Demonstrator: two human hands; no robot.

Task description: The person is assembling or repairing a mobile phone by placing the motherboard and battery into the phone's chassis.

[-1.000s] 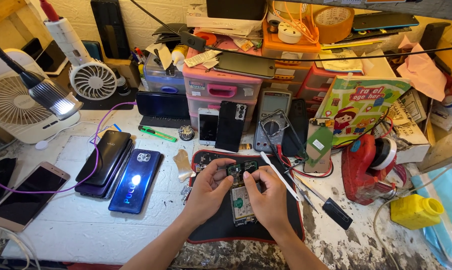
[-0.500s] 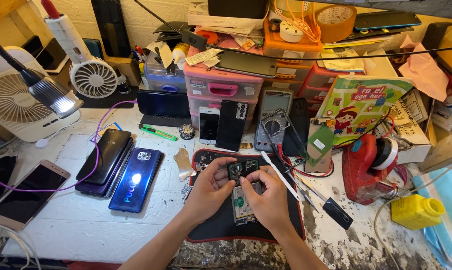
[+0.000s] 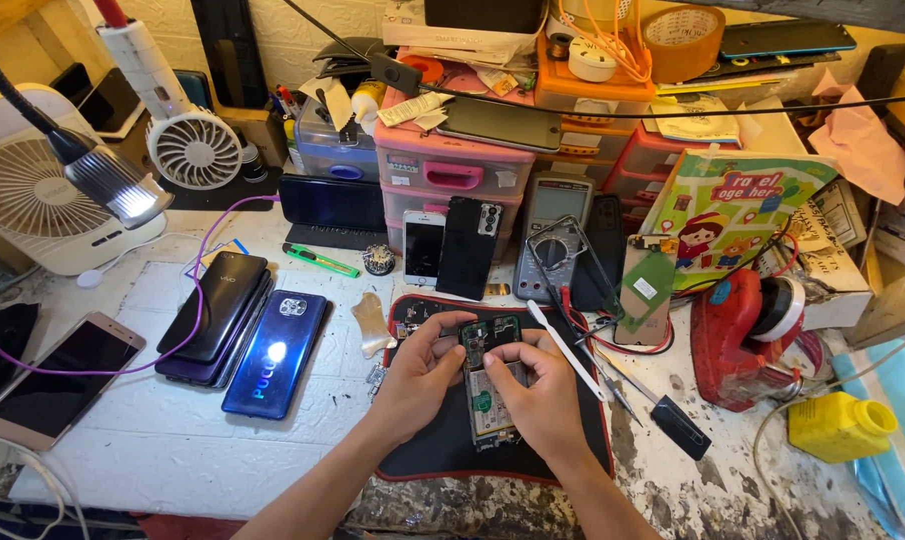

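Two bare hands are working over an opened phone point(image 3: 490, 385) lying back-up on a black mat point(image 3: 443, 450) with a red edge, at the near edge of a white workbench point(image 3: 153, 440). Left hand point(image 3: 420, 375) is pinching the phone's upper left corner, thumb and forefinger closing on the green board there. Right hand point(image 3: 545, 400) is resting on the phone's right side, fingers curling onto its upper part; whether they are gripping a small part cannot be told. Left of the mat, a blue phone point(image 3: 276, 352) is lying face down, touching a dark phone stack point(image 3: 216, 315), with a purple cable point(image 3: 188, 300) crossing the stack. Farther left, a gold phone point(image 3: 58, 378) is lying face up. Behind the mat, a white phone point(image 3: 424, 247) and a black phone point(image 3: 470, 248) are leaning against pink drawers point(image 3: 453, 175), with a grey multimeter point(image 3: 556, 235) just beside them. White tweezers point(image 3: 565, 350) are lying just right of the hands. Well to the right, a red tool point(image 3: 748, 335) and a yellow bottle point(image 3: 841, 427) are standing apart. A lit lamp point(image 3: 108, 185) is hanging at left, in front of two white fans point(image 3: 191, 150).
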